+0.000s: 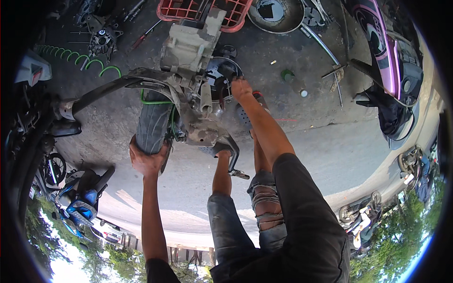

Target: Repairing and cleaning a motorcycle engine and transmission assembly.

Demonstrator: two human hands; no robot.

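Note:
A scooter engine block (191,47) with its swing arm and rear wheel lies on the concrete floor below me. My left hand (147,160) is closed on the near end of the black tyre (153,122). A green cable (155,101) loops beside the wheel. My right hand (241,88) reaches forward and grips the edge of the dark round engine cover (218,75). Both my legs in torn jeans stand just right of the engine, with one sandalled foot (245,115) next to the cover.
A red plastic crate (200,12) and a metal pan (276,16) sit beyond the engine. A green coiled hose (78,59), loose engine parts (101,40) and screwdrivers (141,35) lie at the left. A pink-and-black scooter (391,61) stands right, a blue motorbike (78,200) lower left.

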